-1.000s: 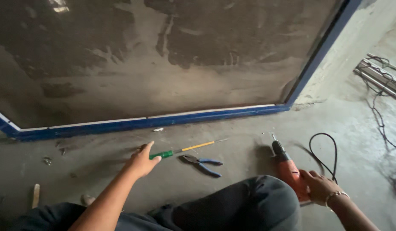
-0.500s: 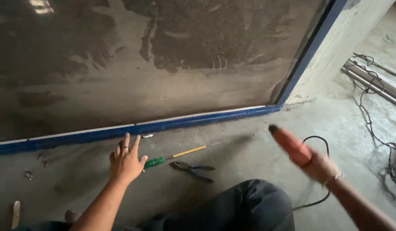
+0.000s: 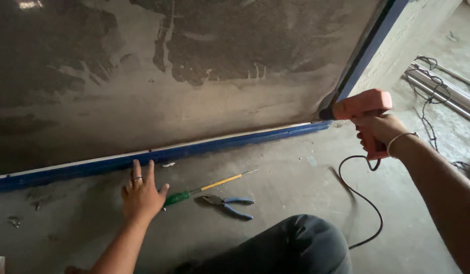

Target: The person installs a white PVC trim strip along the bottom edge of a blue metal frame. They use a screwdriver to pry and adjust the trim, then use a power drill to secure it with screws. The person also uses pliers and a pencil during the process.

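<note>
Drill (image 3: 364, 114) is up by the blue frame strip (image 3: 158, 155), right hand (image 3: 379, 133) wrapped round its grip; left hand (image 3: 142, 195) spread flat on the floor (image 3: 296, 182). Looks like lining up; next needs a steady aim.

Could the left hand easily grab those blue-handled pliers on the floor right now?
Probably yes. The left hand lies open on the floor, and the pliers lie just past the green-handled screwdriver beside it. Nothing covers them, and the knee sits nearer the camera, out of the way.
</note>
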### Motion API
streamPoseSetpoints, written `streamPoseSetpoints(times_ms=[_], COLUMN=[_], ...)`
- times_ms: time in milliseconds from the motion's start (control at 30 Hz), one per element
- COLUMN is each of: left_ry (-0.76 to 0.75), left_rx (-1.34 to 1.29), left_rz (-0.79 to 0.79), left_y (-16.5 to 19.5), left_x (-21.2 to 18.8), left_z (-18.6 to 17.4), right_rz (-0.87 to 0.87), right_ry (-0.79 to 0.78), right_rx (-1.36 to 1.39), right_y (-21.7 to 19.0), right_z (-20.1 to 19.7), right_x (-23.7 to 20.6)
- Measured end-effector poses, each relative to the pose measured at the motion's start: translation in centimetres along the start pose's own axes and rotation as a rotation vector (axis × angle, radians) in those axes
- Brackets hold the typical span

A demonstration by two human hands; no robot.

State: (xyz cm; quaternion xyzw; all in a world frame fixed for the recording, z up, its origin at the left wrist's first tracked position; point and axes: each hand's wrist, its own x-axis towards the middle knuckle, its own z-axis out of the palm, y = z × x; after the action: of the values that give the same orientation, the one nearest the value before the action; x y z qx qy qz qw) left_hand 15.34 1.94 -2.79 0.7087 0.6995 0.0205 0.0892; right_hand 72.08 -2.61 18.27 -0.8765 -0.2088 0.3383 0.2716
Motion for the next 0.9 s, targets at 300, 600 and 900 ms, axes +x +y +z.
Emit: streamPoseSetpoints(times_ms=[300, 600, 900], left_ry=[-0.067, -0.049, -0.115], left_rx=[0.026, 0.010, 0.081], left_rz=[-0.045, -0.035, -0.066], left_y=[0.3, 0.4, 0.6], left_x=[0.5, 0.5, 0.5], left_z=[-0.5, -0.6, -0.9], right_rz=[-0.038, 0.035, 0.198], right_ry=[-0.081, -0.037, -0.094], right_rx=[0.151, 0.051, -0.220], right_y=[2.8, 1.8, -2.7], right_z=[-0.2, 0.2, 2.0], right_x=[2.5, 1.0, 3.8])
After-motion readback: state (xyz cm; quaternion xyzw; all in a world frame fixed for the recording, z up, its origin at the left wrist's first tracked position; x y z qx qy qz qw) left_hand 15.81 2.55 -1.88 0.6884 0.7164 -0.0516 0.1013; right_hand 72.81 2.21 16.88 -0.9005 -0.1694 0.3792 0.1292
